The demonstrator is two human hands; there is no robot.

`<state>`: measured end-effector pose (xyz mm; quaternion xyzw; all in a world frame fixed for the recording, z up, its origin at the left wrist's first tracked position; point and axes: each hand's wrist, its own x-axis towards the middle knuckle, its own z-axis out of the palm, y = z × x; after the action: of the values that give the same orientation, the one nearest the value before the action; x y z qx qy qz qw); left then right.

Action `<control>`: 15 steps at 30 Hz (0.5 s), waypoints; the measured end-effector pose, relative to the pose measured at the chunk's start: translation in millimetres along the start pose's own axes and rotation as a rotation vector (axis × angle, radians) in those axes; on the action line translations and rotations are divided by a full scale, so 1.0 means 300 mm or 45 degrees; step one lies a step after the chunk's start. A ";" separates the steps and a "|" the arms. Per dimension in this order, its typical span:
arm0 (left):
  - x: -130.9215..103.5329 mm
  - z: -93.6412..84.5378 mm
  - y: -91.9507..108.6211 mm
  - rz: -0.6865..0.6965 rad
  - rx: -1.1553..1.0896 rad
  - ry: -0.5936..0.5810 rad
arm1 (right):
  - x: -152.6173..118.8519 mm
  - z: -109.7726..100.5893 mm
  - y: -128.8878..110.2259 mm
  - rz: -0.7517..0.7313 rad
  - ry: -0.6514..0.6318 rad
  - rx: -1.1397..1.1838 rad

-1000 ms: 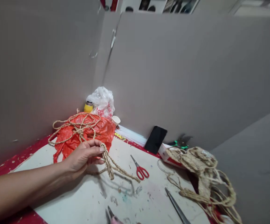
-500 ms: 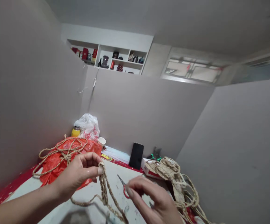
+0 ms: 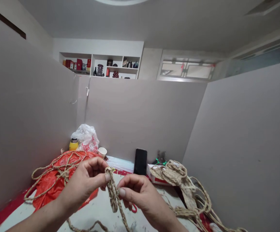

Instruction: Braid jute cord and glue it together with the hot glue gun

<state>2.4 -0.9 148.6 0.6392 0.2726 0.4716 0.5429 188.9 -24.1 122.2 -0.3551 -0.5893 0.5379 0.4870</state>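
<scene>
My left hand (image 3: 91,177) is closed, its thumb and fingers pinching the top of a folded bundle of braided straw rope (image 3: 112,196). The folds hang down in loops above the table, and a single strand trails below them. Close beside it on the right, my right hand (image 3: 140,193) is closed, thumb and index finger pinching the strand along the bundle's right side. Behind the right hand, only a red handle loop of the scissors (image 3: 134,208) shows; the hand hides the rest. Another length of rope (image 3: 89,227) lies on the table beneath my hands.
Loose rope lies over a red plastic bag (image 3: 48,183) at left. Behind it are a yellow jar (image 3: 73,145), a white plastic bag (image 3: 86,137) and a paper cup (image 3: 102,151). A black phone (image 3: 140,161) leans at the back. Coiled rope (image 3: 176,170) spills down the right side.
My right hand has moved left and up to the bundle and now pinches the strand. It covers most of the scissors. The left hand keeps its pinch, and the camera view has shifted.
</scene>
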 end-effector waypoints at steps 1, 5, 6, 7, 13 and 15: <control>-0.001 -0.001 -0.006 -0.008 0.006 0.001 | -0.001 0.002 0.002 0.001 -0.007 -0.001; -0.005 -0.005 -0.022 -0.035 0.034 0.027 | 0.002 0.015 0.016 0.021 0.015 -0.021; -0.005 -0.005 -0.023 -0.042 0.042 0.035 | 0.003 0.018 0.023 0.029 0.018 -0.030; -0.006 -0.004 -0.023 -0.050 0.053 0.044 | 0.005 0.020 0.030 0.034 0.018 -0.039; -0.015 0.002 -0.025 -0.097 0.081 0.086 | 0.012 0.024 0.074 0.055 -0.004 0.024; -0.015 0.002 -0.032 -0.119 0.030 0.083 | 0.013 0.024 0.085 0.054 -0.008 0.076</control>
<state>2.7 -2.5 138.0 0.6165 0.3252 0.4630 0.5476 178.3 -18.3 98.4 -0.3512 -0.5668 0.5667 0.4841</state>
